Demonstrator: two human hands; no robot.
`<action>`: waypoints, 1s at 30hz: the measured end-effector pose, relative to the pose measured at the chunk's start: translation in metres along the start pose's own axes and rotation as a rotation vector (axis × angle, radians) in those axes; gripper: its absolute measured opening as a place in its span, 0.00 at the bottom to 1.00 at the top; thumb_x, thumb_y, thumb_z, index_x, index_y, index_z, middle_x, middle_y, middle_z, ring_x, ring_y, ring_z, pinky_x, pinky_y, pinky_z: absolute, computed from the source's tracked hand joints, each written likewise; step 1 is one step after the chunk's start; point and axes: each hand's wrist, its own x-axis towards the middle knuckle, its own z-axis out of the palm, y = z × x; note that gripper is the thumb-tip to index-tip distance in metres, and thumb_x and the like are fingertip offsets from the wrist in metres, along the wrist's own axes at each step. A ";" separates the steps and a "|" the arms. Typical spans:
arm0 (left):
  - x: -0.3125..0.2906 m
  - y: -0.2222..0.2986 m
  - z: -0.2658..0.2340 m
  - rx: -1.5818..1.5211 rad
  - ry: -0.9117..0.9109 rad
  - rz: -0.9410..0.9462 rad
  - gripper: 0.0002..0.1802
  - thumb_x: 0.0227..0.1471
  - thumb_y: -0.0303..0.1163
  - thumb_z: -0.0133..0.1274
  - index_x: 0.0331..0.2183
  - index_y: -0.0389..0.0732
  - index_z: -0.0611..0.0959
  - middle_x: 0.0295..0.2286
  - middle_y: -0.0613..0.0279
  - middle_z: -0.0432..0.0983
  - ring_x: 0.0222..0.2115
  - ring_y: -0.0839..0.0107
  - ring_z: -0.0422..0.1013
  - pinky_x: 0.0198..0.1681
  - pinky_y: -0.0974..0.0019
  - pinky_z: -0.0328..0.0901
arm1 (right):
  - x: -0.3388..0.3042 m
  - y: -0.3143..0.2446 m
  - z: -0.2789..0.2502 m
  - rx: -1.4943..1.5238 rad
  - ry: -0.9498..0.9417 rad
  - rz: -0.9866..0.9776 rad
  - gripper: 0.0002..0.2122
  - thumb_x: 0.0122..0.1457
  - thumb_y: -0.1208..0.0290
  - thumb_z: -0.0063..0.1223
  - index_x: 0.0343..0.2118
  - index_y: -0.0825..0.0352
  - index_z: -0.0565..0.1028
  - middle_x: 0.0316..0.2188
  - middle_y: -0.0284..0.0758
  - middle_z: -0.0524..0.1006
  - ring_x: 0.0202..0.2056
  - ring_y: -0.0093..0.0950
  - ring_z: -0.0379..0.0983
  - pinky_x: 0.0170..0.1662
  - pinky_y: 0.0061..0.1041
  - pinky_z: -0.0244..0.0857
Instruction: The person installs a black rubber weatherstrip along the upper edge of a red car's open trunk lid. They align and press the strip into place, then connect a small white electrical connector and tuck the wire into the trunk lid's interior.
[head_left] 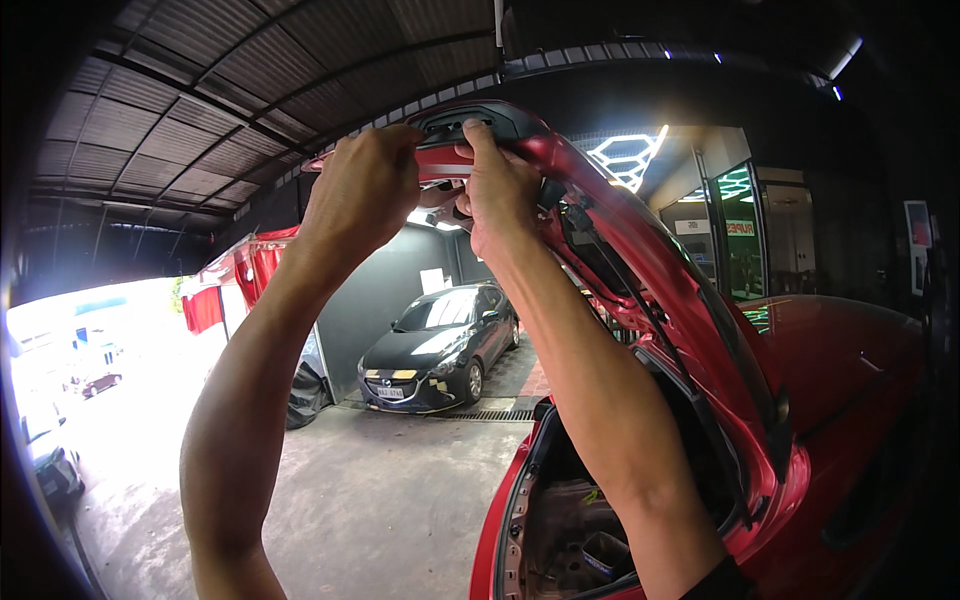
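Note:
Both my arms reach up to the raised red tailgate (pixel 575 170) of a car. At its upper edge sits a black trim piece (pixel 500 116) with a dark recess in it. My left hand (pixel 375 185) is curled, its fingertips pressed together at the left end of this recess; what they pinch, if anything, is hidden. My right hand (pixel 500 190) grips the tailgate's edge, thumb up against the black trim and the other fingers bent below. Its fingers are partly covered by the hand itself.
Below my right arm lies the open trunk (pixel 560 500), with a small box (pixel 605 553) inside. A thin strut (pixel 690 390) runs along the tailgate's side. A dark parked car (pixel 430 345) stands farther off on the concrete floor (pixel 370 500), near a drain grate (pixel 490 415).

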 end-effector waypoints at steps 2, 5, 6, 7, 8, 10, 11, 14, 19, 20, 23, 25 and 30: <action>0.000 -0.003 0.003 0.021 0.017 0.005 0.19 0.66 0.30 0.48 0.51 0.36 0.87 0.40 0.39 0.85 0.44 0.44 0.82 0.51 0.47 0.73 | 0.003 0.004 -0.001 -0.016 -0.001 -0.038 0.20 0.62 0.54 0.70 0.34 0.71 0.82 0.23 0.27 0.72 0.19 0.18 0.61 0.19 0.20 0.51; -0.002 0.006 0.003 0.103 0.005 -0.027 0.19 0.66 0.31 0.47 0.52 0.38 0.87 0.40 0.40 0.85 0.43 0.44 0.82 0.50 0.45 0.73 | -0.003 0.000 0.000 0.035 -0.016 -0.064 0.20 0.61 0.54 0.71 0.34 0.71 0.82 0.25 0.29 0.75 0.19 0.19 0.64 0.19 0.21 0.52; -0.003 0.011 0.002 0.145 -0.003 -0.045 0.19 0.66 0.31 0.47 0.52 0.39 0.87 0.39 0.41 0.85 0.43 0.43 0.82 0.50 0.44 0.73 | 0.000 0.003 -0.001 0.023 -0.003 -0.089 0.20 0.60 0.54 0.71 0.34 0.71 0.82 0.25 0.30 0.76 0.19 0.19 0.64 0.19 0.21 0.53; -0.003 0.010 0.003 0.191 0.006 -0.015 0.19 0.66 0.31 0.47 0.52 0.41 0.86 0.39 0.42 0.85 0.42 0.43 0.82 0.50 0.44 0.73 | 0.004 0.007 -0.001 0.012 0.011 -0.114 0.19 0.60 0.55 0.71 0.34 0.71 0.82 0.26 0.30 0.77 0.19 0.19 0.65 0.19 0.21 0.53; -0.002 0.008 0.007 0.238 0.014 0.015 0.19 0.66 0.31 0.47 0.52 0.42 0.86 0.38 0.42 0.86 0.42 0.43 0.82 0.49 0.43 0.73 | 0.008 0.010 -0.001 0.000 0.024 -0.139 0.19 0.60 0.55 0.71 0.34 0.71 0.82 0.26 0.30 0.78 0.19 0.19 0.65 0.19 0.22 0.53; -0.003 0.007 0.008 0.277 0.005 0.015 0.19 0.65 0.31 0.47 0.52 0.43 0.86 0.38 0.43 0.85 0.41 0.43 0.82 0.48 0.42 0.73 | 0.010 0.012 0.000 -0.012 0.040 -0.136 0.18 0.59 0.57 0.71 0.33 0.71 0.81 0.26 0.30 0.78 0.19 0.19 0.66 0.19 0.22 0.54; -0.004 0.011 0.007 0.270 -0.012 -0.013 0.19 0.65 0.31 0.47 0.52 0.44 0.86 0.38 0.43 0.85 0.41 0.43 0.82 0.48 0.41 0.74 | 0.011 0.013 0.000 -0.018 0.048 -0.135 0.18 0.58 0.57 0.71 0.33 0.71 0.81 0.26 0.30 0.78 0.19 0.20 0.67 0.19 0.23 0.55; -0.010 0.017 0.014 0.227 0.020 -0.072 0.18 0.64 0.31 0.48 0.52 0.45 0.86 0.38 0.42 0.85 0.41 0.42 0.81 0.48 0.41 0.74 | 0.015 0.018 -0.001 -0.036 0.083 -0.179 0.18 0.57 0.58 0.71 0.31 0.71 0.81 0.24 0.30 0.77 0.19 0.20 0.67 0.19 0.24 0.56; -0.009 0.021 0.013 0.234 0.010 -0.123 0.18 0.64 0.31 0.48 0.51 0.43 0.86 0.38 0.40 0.85 0.42 0.39 0.81 0.48 0.40 0.73 | 0.013 0.019 0.002 -0.022 0.086 -0.211 0.18 0.57 0.58 0.71 0.30 0.72 0.80 0.23 0.30 0.76 0.18 0.20 0.67 0.19 0.24 0.56; -0.007 0.022 0.012 0.227 0.007 -0.117 0.18 0.64 0.31 0.47 0.51 0.42 0.86 0.38 0.40 0.85 0.42 0.39 0.81 0.48 0.40 0.73 | 0.013 0.019 0.002 -0.017 0.083 -0.218 0.18 0.57 0.58 0.71 0.30 0.72 0.80 0.23 0.30 0.76 0.18 0.20 0.66 0.19 0.24 0.56; -0.005 0.024 0.009 0.233 -0.007 -0.112 0.19 0.63 0.30 0.47 0.50 0.41 0.87 0.38 0.39 0.85 0.41 0.39 0.81 0.48 0.40 0.73 | 0.014 0.017 -0.001 -0.010 0.059 -0.187 0.18 0.57 0.58 0.71 0.30 0.73 0.80 0.23 0.31 0.77 0.17 0.20 0.66 0.19 0.24 0.57; -0.003 0.026 0.007 0.260 0.001 -0.099 0.18 0.62 0.30 0.47 0.49 0.41 0.87 0.37 0.40 0.85 0.40 0.39 0.82 0.47 0.40 0.74 | 0.014 0.019 0.002 -0.031 0.067 -0.210 0.18 0.58 0.58 0.70 0.29 0.72 0.80 0.23 0.32 0.77 0.16 0.20 0.66 0.18 0.24 0.57; -0.004 0.027 0.011 0.375 0.021 -0.015 0.15 0.58 0.26 0.49 0.45 0.40 0.86 0.33 0.41 0.85 0.38 0.39 0.82 0.43 0.39 0.75 | 0.015 0.021 0.000 -0.126 0.084 -0.304 0.19 0.61 0.58 0.68 0.25 0.71 0.80 0.20 0.30 0.77 0.15 0.19 0.66 0.18 0.23 0.58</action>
